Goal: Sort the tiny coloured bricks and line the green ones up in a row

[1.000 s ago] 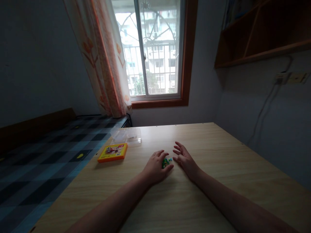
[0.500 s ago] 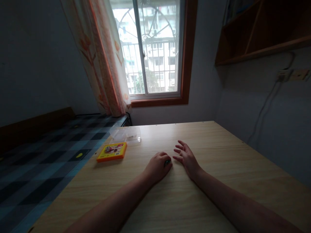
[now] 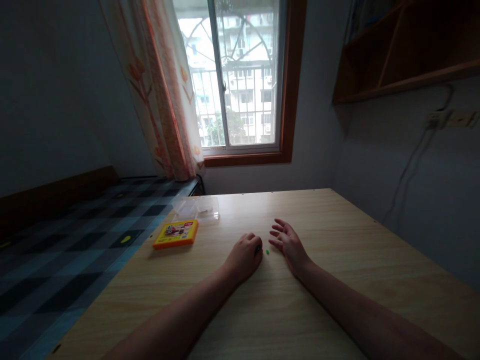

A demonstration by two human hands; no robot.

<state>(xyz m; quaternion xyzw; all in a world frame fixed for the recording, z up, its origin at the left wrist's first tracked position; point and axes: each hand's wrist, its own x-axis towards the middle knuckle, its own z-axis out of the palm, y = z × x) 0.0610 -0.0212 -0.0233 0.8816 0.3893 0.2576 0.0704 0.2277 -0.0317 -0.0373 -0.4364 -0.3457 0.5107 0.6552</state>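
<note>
head view: left hand (image 3: 245, 253) curls round something dark (image 3: 257, 248), mostly hidden; one small green piece (image 3: 267, 252) sits loose at its three o'clock, seemingly not yet gathered; right hand (image 3: 289, 246), loosely open, looks empty.

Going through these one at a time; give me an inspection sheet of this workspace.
Surface: pale wood-grain table.
Job's things: small green piece on the table, between the hands; something small and dark in the left hand's curl, too hidden to identify.
Clutter: yellow-and-orange box lying flat; clear plastic container behind it.
Hands: left curled, whether gripping or only covering unclear; right open, fingers spread, holding nothing visible.
Cables: one hanging from the wall socket, off the table.
Surroundings: window, curtain, bed, wall shelf.
</note>
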